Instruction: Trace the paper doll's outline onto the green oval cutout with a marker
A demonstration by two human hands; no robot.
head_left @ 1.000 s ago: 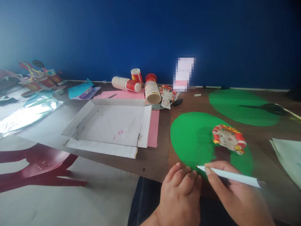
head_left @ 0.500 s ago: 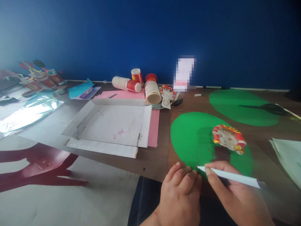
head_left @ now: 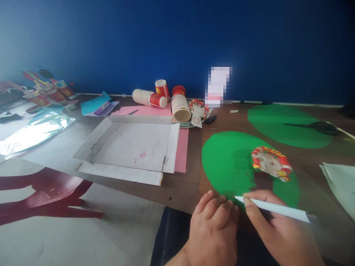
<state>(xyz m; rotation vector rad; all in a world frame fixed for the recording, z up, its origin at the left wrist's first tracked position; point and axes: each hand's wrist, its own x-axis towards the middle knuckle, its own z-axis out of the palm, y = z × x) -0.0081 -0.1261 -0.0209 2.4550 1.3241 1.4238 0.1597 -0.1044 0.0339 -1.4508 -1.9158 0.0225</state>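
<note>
My right hand (head_left: 280, 229) grips a white marker (head_left: 277, 208) between thumb and fingers. Its tip points left and meets the near edge of an oval green sheet (head_left: 219, 155). Faint lines show on the green around the middle. Beside the marker tip, my left hand (head_left: 213, 225) lies palm down over the sheet's near edge, holding nothing, its fingers stretched forward. A red, white and yellow paper cut-out (head_left: 271, 164) with a drawn face stands on the right part of the sheet.
A second green oval (head_left: 266, 122) lies behind, with black scissors (head_left: 318, 127) on it. A shallow white cardboard tray (head_left: 133, 144) is to the left. Paper cups (head_left: 180, 109) stand or lie farther back. A maroon chair (head_left: 52, 199) is at lower left.
The view shifts very slightly. Both hands and the marker stay in nearly the same place on the green sheet.
</note>
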